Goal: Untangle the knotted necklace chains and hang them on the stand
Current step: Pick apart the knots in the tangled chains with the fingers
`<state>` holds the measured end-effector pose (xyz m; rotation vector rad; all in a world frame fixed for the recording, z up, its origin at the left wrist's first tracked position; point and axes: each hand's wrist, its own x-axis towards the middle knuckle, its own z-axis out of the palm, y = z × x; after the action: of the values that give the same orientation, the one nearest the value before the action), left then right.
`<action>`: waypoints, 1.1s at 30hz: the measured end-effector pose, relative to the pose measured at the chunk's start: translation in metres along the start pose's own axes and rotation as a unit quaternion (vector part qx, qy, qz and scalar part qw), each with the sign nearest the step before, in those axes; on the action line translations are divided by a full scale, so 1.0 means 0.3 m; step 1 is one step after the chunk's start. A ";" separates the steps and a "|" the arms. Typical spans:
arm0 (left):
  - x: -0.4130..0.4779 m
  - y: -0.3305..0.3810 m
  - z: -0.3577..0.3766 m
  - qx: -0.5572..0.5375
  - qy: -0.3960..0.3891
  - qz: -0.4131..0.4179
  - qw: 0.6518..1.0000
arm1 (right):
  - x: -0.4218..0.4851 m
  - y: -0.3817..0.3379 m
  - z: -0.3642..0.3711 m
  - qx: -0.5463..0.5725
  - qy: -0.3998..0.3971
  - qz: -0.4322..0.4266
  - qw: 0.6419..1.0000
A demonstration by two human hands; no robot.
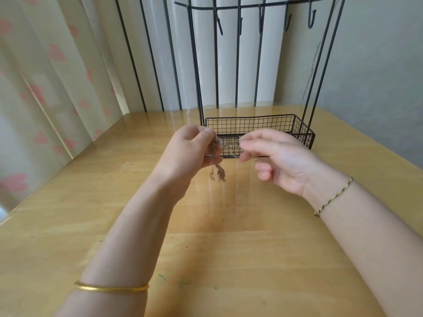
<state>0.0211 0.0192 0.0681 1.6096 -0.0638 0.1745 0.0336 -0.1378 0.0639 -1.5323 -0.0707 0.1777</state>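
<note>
Left hand (190,147) clutches the matted metal chains (215,146); right hand (279,161) pinches 1 fine strand (231,154).

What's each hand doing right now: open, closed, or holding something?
Left hand: grips the tangled necklace chains.
Right hand: blurred fingertips reach a thin strand drawn from the tangle; whether they pinch it cannot be told.

Both forearms are bare. A thin, smooth gold metal bangle (111,288) circles the left forearm; a braided yellow-and-dark cord bracelet (333,197) rings the right wrist.
</note>
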 end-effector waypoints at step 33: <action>0.000 0.006 -0.018 0.096 -0.070 0.005 0.993 | -0.012 -0.028 0.003 -0.269 0.033 -0.184 0.945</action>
<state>0.0203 0.0245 0.0701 1.8118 -0.1673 0.0770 0.0306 -0.1376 0.0725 -2.0348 -0.3756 -0.2107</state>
